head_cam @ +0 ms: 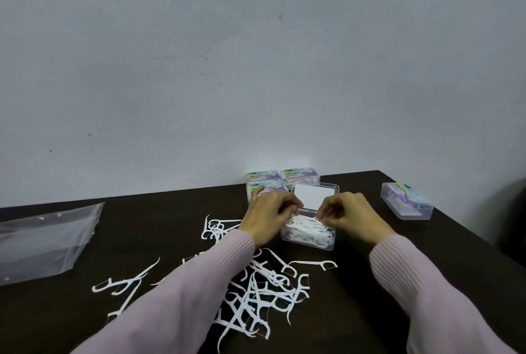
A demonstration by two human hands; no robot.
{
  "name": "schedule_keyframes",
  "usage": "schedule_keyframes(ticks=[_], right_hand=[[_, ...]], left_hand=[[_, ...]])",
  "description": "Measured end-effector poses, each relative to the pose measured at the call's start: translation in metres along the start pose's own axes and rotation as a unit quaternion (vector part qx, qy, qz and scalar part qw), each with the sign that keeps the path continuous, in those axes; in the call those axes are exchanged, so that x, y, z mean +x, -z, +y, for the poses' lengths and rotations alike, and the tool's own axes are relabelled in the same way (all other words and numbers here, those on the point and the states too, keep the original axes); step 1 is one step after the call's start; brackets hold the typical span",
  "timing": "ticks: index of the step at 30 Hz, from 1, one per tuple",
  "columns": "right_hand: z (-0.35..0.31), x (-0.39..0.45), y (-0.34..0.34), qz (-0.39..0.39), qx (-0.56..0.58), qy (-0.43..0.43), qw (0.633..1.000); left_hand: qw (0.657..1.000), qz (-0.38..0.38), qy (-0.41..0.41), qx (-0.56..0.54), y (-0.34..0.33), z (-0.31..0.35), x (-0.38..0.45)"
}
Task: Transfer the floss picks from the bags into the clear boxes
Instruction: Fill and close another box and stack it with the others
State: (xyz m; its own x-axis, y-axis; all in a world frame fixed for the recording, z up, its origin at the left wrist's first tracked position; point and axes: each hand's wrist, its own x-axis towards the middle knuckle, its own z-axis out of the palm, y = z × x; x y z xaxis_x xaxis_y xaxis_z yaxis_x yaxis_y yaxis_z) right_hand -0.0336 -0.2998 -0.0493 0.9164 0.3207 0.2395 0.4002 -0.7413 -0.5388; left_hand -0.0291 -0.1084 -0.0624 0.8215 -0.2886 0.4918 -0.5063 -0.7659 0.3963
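A: Far left, the clear bag (42, 242) lay flat on the dark counter (355, 311); loose floss picks (256, 291) sprawled nearer us.

B: And the left hand (267, 217)?

A: Curled, fingertips pinching picks at the open clear box (308, 232), already holding picks. The right hand (345, 215) pinched there too. Closed boxes (267, 183) waited behind; another box (407, 204) sat far right.

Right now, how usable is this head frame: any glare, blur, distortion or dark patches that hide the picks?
Head view: wide-angle bending tilts the table edge; soft overall, so labels on the closed boxes cannot be read; the raised lid of the open box is washed out white; loose floss picks contrast sharply with the dark top; the empty bag shows pale sheen; both hands are evenly lit.
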Motion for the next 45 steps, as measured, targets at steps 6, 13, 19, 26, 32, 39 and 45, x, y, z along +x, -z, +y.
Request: schedule_keyframes(ticks=[6, 13, 19, 26, 32, 39, 45], right_hand=[[-0.009, -0.001, -0.003, 0.041, -0.029, 0.033, 0.998], [-0.059, -0.011, -0.02, -0.09, 0.002, 0.109, 0.99], [-0.084, -0.018, -0.037, -0.249, -0.137, 0.03, 0.958], [-0.105, -0.037, -0.045, -0.259, -0.198, 0.047, 0.944], [-0.11, -0.036, -0.057, -0.203, -0.132, 0.091, 0.966], [-0.111, -0.035, -0.058, -0.15, -0.103, 0.09, 0.979], [-0.112, -0.041, -0.057, -0.15, -0.17, 0.015, 0.974]], left_hand=[[0.999, -0.026, -0.005, -0.021, 0.024, -0.013, -0.01], [0.984, -0.17, 0.035, -0.035, 0.069, -0.027, -0.045], [0.962, -0.263, 0.067, -0.036, 0.095, -0.039, -0.079], [0.929, -0.353, 0.1, -0.04, 0.118, -0.045, -0.1], [0.913, -0.392, 0.106, -0.042, 0.125, -0.046, -0.104], [0.944, -0.308, 0.087, -0.075, 0.116, -0.053, -0.107], [0.963, -0.256, 0.052, -0.074, 0.106, -0.047, -0.106]])
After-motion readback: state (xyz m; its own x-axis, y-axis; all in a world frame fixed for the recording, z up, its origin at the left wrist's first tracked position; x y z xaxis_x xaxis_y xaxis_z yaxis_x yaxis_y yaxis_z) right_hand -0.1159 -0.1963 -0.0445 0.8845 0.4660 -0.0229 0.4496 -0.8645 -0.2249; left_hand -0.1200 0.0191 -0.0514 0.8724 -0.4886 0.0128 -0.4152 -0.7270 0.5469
